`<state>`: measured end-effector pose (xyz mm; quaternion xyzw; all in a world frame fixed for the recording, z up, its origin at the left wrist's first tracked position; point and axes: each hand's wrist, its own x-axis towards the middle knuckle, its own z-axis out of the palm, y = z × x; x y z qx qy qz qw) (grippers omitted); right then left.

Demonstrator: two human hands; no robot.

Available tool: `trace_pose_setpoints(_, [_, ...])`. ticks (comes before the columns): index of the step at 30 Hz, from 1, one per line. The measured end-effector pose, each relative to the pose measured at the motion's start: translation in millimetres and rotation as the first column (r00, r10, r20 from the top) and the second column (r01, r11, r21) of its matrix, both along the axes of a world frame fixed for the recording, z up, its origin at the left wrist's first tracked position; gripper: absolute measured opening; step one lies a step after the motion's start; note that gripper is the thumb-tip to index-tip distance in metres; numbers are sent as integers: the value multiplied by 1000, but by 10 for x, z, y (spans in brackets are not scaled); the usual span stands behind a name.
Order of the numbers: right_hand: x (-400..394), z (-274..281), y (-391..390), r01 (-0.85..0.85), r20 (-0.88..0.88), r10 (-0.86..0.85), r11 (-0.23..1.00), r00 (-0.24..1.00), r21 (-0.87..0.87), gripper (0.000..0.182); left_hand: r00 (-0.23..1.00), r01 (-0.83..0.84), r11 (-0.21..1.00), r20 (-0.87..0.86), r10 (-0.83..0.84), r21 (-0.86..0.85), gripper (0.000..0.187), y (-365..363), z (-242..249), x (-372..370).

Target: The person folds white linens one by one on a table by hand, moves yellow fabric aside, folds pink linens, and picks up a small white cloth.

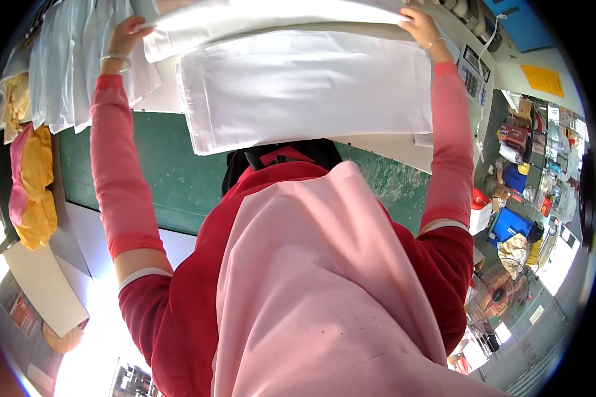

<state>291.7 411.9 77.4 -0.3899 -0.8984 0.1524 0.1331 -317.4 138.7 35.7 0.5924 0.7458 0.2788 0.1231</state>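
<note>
A long white cloth [278,14] stretches across the top of the view, between my two hands. My left hand [127,36] pinches its left end between thumb and fingers. At the other end my right hand [422,28] has its fingers closed on the cloth's edge. Nearer to me, a stack of flat white cloth [311,89] lies on the table, its front edge hanging slightly over the table edge. Both arms are spread wide and reach forward.
White sheets [73,63] hang at the left, near my left hand. Yellow and pink cloth [33,185] hangs below them. A calculator [471,76] lies right of my right forearm. A blue bin [510,225] and cluttered shelves stand farther right.
</note>
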Motion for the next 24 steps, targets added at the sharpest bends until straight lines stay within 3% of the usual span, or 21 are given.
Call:
trace_pose_setpoints(1, [46, 138, -22, -3, -90, 5, 1000, 996, 14, 24, 994, 45, 996, -104, -37, 80, 29, -8, 197, 31])
trace_pose_setpoints(2, [95, 280, -50, -3, -179, 7, 1000, 984, 27, 24, 992, 97, 940, -105, -66, 328, 28, -90, 380, 80])
trace_pose_setpoints(4, [163, 633, -247, 57, -352, -28, 996, 935, 73, 23, 990, 134, 905, -13, -141, 404, 20, -300, 1053, 514])
trace_pose_setpoints(5, [194, 789, -385, 118, -434, -62, 988, 899, 103, 21, 984, 160, 883, -148, -104, 442, 21, -407, 1259, 643])
trace_pose_setpoints(7, [588, 885, -382, 117, -305, 47, 861, 951, 495, 23, 982, 146, 875, -174, -73, 461, 15, -672, 1502, 1008])
trace_pose_setpoints(9, [779, 1038, -819, 215, -347, -54, 870, 936, 445, 23, 976, 197, 839, -185, -117, 508, 14, -925, 1573, 1424])
trace_pose_setpoints(11, [964, 994, -1229, 293, -342, -142, 848, 929, 442, 21, 973, 24, 920, -219, 67, 391, 16, -1232, 1504, 1884])
trace_pose_setpoints(13, [1204, 761, -1585, 309, -344, -201, 904, 917, 296, 22, 977, 88, 916, -212, -4, 391, 20, -1491, 1188, 2162])
trace_pose_setpoints(15, [1517, 219, -1837, 300, -285, -236, 932, 929, 206, 21, 994, 52, 953, -108, -21, 298, 24, -1757, 764, 2410])
trace_pose_setpoints(16, [1641, -41, -1963, 228, -216, -186, 956, 958, 184, 24, 984, 91, 976, -168, -58, 196, 19, -1882, 546, 2482])
trace_pose_setpoints(17, [1721, -259, -2112, 214, -67, -208, 971, 976, 106, 29, 975, 107, 990, -206, -86, 89, 14, -2034, 188, 2463])
trace_pose_setpoints(18, [1672, -340, -2232, 312, -178, -333, 940, 926, -140, 33, 987, 53, 998, -155, -48, 29, 11, -2106, 44, 2490])
trace_pose_setpoints(19, [1695, -339, -2238, 317, -206, -341, 938, 917, -140, 34, 994, -1, 999, -108, -3, -33, 9, -2158, -69, 2531])
trace_pose_setpoints(21, [1683, -292, -2187, 304, -236, -306, 952, 922, -48, 35, 955, 78, 993, -280, -99, -86, 12, -2182, -92, 2309])
trace_pose_setpoints(23, [1564, -135, -1947, 247, -223, -213, 959, 951, 139, 33, 951, 40, 999, -306, -32, 21, 8, -1846, 349, 2386])
trace_pose_setpoints(24, [1380, -70, -1861, 231, -267, -196, 967, 944, 108, 30, 960, -3, 999, -280, 18, 54, 8, -1670, 511, 2460])
